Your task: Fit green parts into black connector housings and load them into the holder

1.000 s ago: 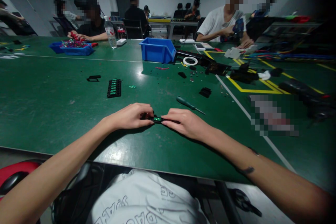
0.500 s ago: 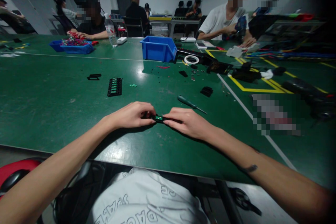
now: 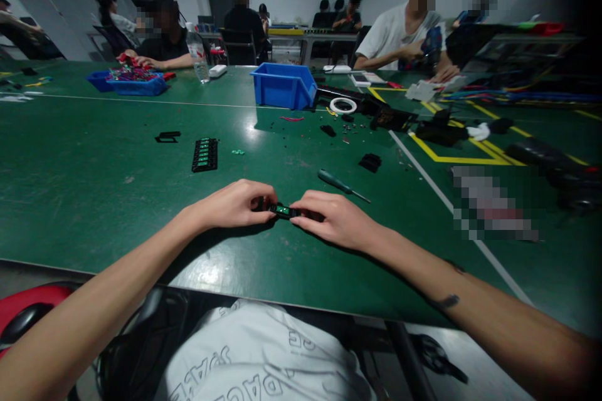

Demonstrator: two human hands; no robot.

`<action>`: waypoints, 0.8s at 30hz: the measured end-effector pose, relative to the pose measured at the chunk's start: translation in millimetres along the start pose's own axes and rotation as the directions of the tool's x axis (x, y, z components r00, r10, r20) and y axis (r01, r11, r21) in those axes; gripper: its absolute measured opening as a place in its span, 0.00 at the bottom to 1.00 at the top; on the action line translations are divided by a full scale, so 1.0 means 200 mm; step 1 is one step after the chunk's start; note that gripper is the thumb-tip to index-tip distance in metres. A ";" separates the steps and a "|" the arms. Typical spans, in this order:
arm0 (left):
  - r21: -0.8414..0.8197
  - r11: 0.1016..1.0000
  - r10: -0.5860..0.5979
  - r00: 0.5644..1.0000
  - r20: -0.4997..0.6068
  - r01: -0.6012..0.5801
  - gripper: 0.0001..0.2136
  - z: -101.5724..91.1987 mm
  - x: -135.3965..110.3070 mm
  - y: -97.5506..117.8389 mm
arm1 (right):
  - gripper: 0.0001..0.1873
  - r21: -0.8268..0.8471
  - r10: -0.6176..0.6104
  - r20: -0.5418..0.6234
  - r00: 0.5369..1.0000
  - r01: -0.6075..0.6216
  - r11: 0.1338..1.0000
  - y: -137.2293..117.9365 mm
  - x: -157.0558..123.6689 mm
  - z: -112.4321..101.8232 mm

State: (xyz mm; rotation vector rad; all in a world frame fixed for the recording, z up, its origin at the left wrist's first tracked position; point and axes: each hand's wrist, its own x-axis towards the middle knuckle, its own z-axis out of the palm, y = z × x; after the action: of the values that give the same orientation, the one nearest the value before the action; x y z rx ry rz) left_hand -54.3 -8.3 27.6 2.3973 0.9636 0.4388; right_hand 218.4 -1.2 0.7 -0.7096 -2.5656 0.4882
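Note:
Between my two hands is a small black plastic piece with a green circuit board (image 3: 283,210) set in it. My left hand (image 3: 244,203) pinches its left end, fingers closed. On its right end, the thumb and fingers of my right hand (image 3: 332,218) are closed as well. Fingertips cover both ends of the piece. Beyond my left hand lies a row of similar black pieces with green boards (image 3: 205,155), side by side. Some tiny green parts (image 3: 238,152) are near that row. A screwdriver (image 3: 343,185) with a dark green handle lies just beyond my right hand.
A blue bin (image 3: 284,86) stands farther back, with a white tape roll (image 3: 343,106) to its right. Black parts (image 3: 370,162) and a thin black frame (image 3: 168,136) lie on the green table. A water bottle (image 3: 198,56) stands at back left. Co-workers sit across the table.
My right fingers have shifted slightly on the piece, so a little more of its right end shows. Both hands stay in nearly the same place.

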 end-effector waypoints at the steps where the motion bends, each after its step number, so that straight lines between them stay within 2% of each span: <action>1: -0.011 1.000 -0.008 1.000 -0.001 0.008 0.09 0.00 0.00 0.00 | 0.15 0.002 0.003 -0.003 1.000 -0.003 1.000 0.00 0.00 0.00; 9: -0.061 0.998 -0.033 0.999 -0.016 0.032 0.10 0.00 0.00 0.00 | 0.13 -0.005 0.004 -0.021 1.000 -0.005 1.000 0.00 0.01 0.01; 24: -0.010 0.999 0.049 0.998 -0.033 -0.049 0.08 0.02 0.01 -0.02 | 0.13 -0.042 0.039 -0.023 0.999 -0.040 0.998 0.01 0.00 0.02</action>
State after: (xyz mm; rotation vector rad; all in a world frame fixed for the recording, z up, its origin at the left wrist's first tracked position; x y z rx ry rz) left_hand -53.5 -5.1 21.8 2.4153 0.9157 0.5009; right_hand 216.6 -0.5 -2.5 -0.7776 -2.5522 0.4376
